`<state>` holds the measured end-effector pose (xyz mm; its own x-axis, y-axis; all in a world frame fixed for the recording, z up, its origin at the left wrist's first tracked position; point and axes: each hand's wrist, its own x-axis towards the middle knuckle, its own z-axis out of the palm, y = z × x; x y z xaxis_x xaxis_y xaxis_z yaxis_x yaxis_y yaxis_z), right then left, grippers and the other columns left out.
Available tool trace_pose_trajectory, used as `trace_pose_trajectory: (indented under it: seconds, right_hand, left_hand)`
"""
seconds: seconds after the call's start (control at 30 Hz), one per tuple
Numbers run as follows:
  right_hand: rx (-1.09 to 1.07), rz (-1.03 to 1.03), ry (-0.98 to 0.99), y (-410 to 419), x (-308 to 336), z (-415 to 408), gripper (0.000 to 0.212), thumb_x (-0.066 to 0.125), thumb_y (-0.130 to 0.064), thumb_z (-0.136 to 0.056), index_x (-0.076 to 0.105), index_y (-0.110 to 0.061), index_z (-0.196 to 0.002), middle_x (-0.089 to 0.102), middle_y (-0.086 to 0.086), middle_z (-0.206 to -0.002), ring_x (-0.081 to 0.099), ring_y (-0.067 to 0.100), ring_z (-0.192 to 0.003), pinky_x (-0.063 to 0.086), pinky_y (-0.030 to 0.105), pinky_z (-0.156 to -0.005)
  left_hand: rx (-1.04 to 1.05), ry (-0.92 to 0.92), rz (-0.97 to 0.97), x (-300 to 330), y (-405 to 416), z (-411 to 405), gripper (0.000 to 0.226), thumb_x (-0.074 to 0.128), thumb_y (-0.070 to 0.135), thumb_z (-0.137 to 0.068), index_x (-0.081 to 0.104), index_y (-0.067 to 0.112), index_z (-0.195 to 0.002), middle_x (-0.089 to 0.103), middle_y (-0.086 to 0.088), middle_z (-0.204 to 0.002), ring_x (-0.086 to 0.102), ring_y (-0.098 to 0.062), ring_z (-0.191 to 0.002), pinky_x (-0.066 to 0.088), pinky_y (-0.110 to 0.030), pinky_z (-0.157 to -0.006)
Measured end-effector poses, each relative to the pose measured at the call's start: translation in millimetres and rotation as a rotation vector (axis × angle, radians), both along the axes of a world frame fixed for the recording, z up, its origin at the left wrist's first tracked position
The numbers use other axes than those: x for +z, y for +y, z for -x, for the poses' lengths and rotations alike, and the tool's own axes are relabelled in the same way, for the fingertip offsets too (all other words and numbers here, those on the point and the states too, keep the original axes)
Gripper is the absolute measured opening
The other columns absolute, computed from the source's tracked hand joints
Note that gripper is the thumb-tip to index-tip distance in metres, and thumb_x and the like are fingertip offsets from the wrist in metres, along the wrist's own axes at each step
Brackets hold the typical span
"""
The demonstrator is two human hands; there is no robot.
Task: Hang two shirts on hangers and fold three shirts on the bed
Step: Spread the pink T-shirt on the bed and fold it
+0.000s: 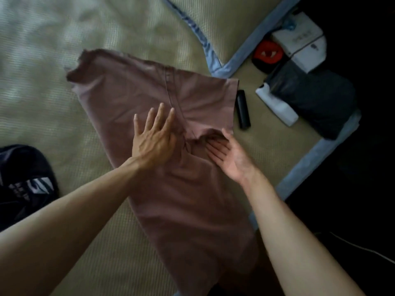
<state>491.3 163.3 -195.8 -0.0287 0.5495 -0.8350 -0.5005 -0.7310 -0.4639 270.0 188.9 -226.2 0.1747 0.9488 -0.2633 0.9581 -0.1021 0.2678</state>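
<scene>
A dusty-pink shirt (136, 90) lies spread on the bed (42, 82), partly folded lengthwise, its lower end reaching toward me. My left hand (152, 137) presses flat on the middle of the shirt, palm down, fingers spread. My right hand (226, 157) is palm up at the shirt's right side, its fingertips tucked under a fold of the fabric near the sleeve edge. Neither hand grips the cloth firmly.
A black remote-like object (243, 109) lies just right of the shirt. A pillow (224, 22) with blue trim sits at the back. Folded dark clothing (316, 99), a white item (277, 107), a white box (303, 41) and a red-black object (268, 53) lie at right. A dark bag (23, 180) sits left.
</scene>
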Motion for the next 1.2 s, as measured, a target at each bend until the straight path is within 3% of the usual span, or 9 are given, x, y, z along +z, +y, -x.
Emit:
trace_pose_trajectory:
  seconds: [0.13,0.33,0.6,0.73,0.87,0.93,1.0,1.1,1.2]
  right_hand:
    - [-0.212,-0.055,0.023,51,-27,42,0.058,0.08,-0.049,-0.077,0.065,-0.016,-0.123,0.071,0.003,-0.124,0.067,0.019,-0.114,0.047,0.043,-0.108]
    - [-0.576,-0.124,-0.115,105,-41,63,0.013,0.061,-0.025,-0.095,0.067,-0.021,-0.106,0.073,0.007,-0.108,0.07,0.023,-0.09,0.05,0.047,-0.097]
    - [-0.431,-0.251,-0.486,110,-17,76,0.03,0.076,-0.029,-0.084,0.068,-0.023,-0.113,0.073,-0.002,-0.108,0.071,0.007,-0.098,0.056,0.035,-0.095]
    - [0.216,-0.886,-0.939,93,0,119,0.029,0.061,-0.005,-0.088,0.057,-0.032,-0.077,0.065,-0.014,-0.072,0.059,-0.009,-0.065,0.048,0.011,-0.067]
    - [1.508,-1.138,-1.037,75,-21,124,0.064,0.05,-0.039,-0.085,0.046,-0.027,-0.148,0.033,0.001,-0.161,0.023,0.015,-0.151,0.017,0.043,-0.125]
    - [1.713,-0.959,-0.854,87,-13,115,0.075,0.063,-0.059,-0.08,0.045,-0.033,-0.148,0.02,-0.009,-0.165,0.009,0.007,-0.154,0.005,0.035,-0.126]
    - [1.367,-0.788,-0.591,104,10,110,0.057,0.066,-0.06,-0.077,0.069,-0.027,-0.124,0.056,-0.011,-0.143,0.045,0.002,-0.137,0.031,0.027,-0.118]
    - [0.786,-0.578,-0.943,154,-7,99,0.036,0.069,-0.053,-0.076,0.071,-0.022,-0.095,0.073,-0.008,-0.092,0.069,0.01,-0.091,0.056,0.041,-0.091]
    - [0.845,-0.268,-0.781,183,-26,110,0.034,0.084,-0.041,-0.071,0.073,-0.016,-0.091,0.078,0.003,-0.092,0.074,0.023,-0.09,0.059,0.048,-0.09]
  left_hand:
    - [0.091,-0.001,-0.07,-18,46,-1,0.074,0.038,0.043,-0.1,0.008,0.024,-0.165,0.004,-0.004,-0.173,0.005,-0.029,-0.159,0.0,-0.069,-0.122]
    - [0.141,0.032,-0.095,-50,57,-26,0.088,0.035,0.069,-0.087,0.016,0.03,-0.164,0.008,-0.014,-0.171,0.0,-0.049,-0.155,-0.006,-0.08,-0.113]
    - [0.153,-0.031,-0.142,-55,61,-26,0.075,0.029,0.058,-0.099,0.019,0.022,-0.164,0.014,-0.01,-0.171,0.007,-0.039,-0.158,-0.003,-0.071,-0.12]
    - [0.31,-0.326,-0.31,-33,61,32,0.057,0.034,0.034,-0.102,0.04,0.016,-0.155,0.041,-0.006,-0.161,0.037,-0.025,-0.148,0.024,-0.05,-0.123]
    - [0.812,-0.25,-0.432,-16,19,119,0.049,0.053,0.022,-0.096,0.049,0.011,-0.144,0.051,-0.012,-0.147,0.048,-0.033,-0.13,0.036,-0.047,-0.112]
    - [1.006,-0.386,-0.331,-16,3,140,0.053,0.06,0.031,-0.097,0.047,0.01,-0.145,0.053,-0.01,-0.138,0.052,-0.03,-0.124,0.043,-0.046,-0.107]
    - [1.091,-0.601,-0.243,-15,5,147,0.059,0.069,0.034,-0.095,0.047,0.008,-0.143,0.057,-0.006,-0.126,0.058,-0.022,-0.113,0.049,-0.035,-0.099]
    - [1.106,-0.839,-0.111,-16,30,144,0.055,0.079,0.034,-0.087,0.054,0.015,-0.131,0.066,0.004,-0.112,0.065,-0.01,-0.099,0.053,-0.024,-0.088]
    - [1.293,-1.156,0.047,-21,69,147,0.044,0.085,0.026,-0.078,0.065,0.01,-0.114,0.075,-0.009,-0.11,0.074,-0.015,-0.085,0.06,-0.035,-0.079]
